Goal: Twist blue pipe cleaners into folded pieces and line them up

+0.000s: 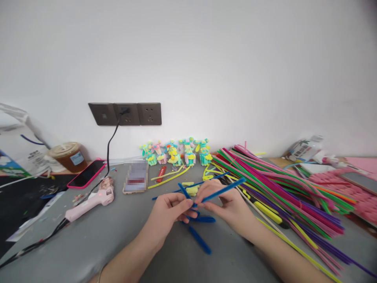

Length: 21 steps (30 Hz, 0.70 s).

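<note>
Several blue pipe cleaners (200, 239) cross one another between my two hands, just above the grey table mat. My left hand (173, 212) pinches them near the crossing point, thumb on top. From the other side, my right hand (219, 198) has thumb and fingertips closed on a blue strand that sticks out to the upper right. Loops and ends of the blue bundle hang below my fingers. Behind my hands lies a small pale yellow pipe-cleaner piece (192, 189), partly covered by blue strands.
Several small pastel pipe-cleaner figures (173, 153) stand along the wall. A pile of coloured pipe cleaners (279, 188) and a yellow cutter (268, 212) lie right. Left are a pink glue gun (91, 202), a pink-edged phone (87, 173), another phone (136, 177) and a drink cup (68, 157).
</note>
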Each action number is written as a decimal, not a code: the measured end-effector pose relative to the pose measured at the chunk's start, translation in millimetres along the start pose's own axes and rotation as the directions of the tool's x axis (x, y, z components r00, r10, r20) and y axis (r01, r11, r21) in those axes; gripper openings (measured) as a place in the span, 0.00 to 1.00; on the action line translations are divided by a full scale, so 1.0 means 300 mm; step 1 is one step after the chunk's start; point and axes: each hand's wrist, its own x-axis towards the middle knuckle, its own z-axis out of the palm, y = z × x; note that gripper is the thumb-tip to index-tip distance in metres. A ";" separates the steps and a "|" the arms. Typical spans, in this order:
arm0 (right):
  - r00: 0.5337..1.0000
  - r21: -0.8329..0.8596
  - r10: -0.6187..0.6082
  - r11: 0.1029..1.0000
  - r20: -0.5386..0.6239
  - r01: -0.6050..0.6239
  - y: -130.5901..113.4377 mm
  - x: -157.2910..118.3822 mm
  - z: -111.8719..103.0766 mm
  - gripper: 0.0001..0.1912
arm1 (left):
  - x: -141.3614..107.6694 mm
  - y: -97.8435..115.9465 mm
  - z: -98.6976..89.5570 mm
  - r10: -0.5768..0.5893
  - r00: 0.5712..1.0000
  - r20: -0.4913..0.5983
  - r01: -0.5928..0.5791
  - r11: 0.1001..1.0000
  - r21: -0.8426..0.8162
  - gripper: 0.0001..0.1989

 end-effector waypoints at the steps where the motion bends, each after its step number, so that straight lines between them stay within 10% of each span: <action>1: 1.000 0.008 0.028 1.000 0.007 -0.028 -0.001 -0.001 -0.001 0.10 | 0.000 0.002 -0.002 -0.011 1.000 0.016 0.011 1.000 0.015 0.17; 11: 0.997 0.033 0.074 0.997 0.031 -0.075 -0.011 -0.001 -0.017 0.09 | 0.004 -0.011 -0.007 -0.033 0.998 0.058 0.042 0.988 -0.150 0.14; 21: 0.989 0.002 0.125 0.992 0.083 -0.126 -0.016 0.001 -0.020 0.07 | -0.002 0.009 -0.020 0.026 0.992 0.122 -0.036 0.995 0.089 0.15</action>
